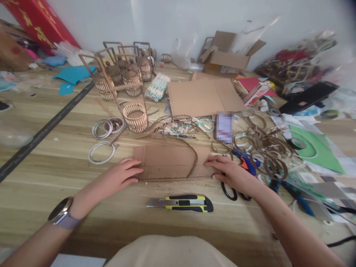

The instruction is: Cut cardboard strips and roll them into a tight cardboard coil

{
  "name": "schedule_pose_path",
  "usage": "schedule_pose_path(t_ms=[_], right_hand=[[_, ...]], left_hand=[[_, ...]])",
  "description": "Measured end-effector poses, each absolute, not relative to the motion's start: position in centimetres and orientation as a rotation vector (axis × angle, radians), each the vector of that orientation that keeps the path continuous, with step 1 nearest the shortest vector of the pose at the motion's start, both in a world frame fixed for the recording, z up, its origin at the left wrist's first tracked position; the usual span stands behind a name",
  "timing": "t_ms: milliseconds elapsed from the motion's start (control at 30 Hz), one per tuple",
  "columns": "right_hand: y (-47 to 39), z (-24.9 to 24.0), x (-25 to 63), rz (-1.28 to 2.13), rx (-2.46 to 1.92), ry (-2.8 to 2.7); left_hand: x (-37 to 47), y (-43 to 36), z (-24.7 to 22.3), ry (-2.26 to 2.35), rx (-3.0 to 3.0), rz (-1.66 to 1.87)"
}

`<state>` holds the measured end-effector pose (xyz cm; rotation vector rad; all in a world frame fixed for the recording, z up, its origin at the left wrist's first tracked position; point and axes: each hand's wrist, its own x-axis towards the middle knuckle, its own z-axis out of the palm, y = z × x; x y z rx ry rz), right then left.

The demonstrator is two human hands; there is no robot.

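A flat brown cardboard piece (164, 161) lies on the wooden table in front of me. My left hand (128, 171) rests at its left edge with fingers stretched out. At its right end, my right hand (222, 168) touches the cardboard, fingers extended and somewhat apart. A curved strip with a dark beaded edge (195, 157) lies across the cardboard's right part. Nearer my body is a yellow and black utility knife (185, 203) with its blade out to the left. Black scissor handles (230, 192) show partly beneath my right hand and wrist.
Several small stick-sided baskets with tall handles (132, 83) stand at the back left, one open basket (135, 118) nearer. Tape rolls (101, 152) lie left. A blue glue gun (244, 159) and brown cardboard rings (275, 163) crowd the right. Behind are a cardboard sheet (194, 96) and box (228, 61).
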<state>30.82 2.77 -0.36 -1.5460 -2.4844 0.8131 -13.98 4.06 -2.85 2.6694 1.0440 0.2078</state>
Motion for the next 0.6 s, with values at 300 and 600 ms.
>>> schedule_pose_path(t_ms=[300, 600], right_hand=[[2.52, -0.48, 30.79, 0.795, -1.571, -2.523], [2.31, -0.09, 30.50, 0.769, -1.566, -2.522]], left_hand=[[-13.82, 4.52, -3.33, 1.007, 2.707, 0.260], [-14.26, 4.60, -3.55, 0.982, 2.686, 0.242]])
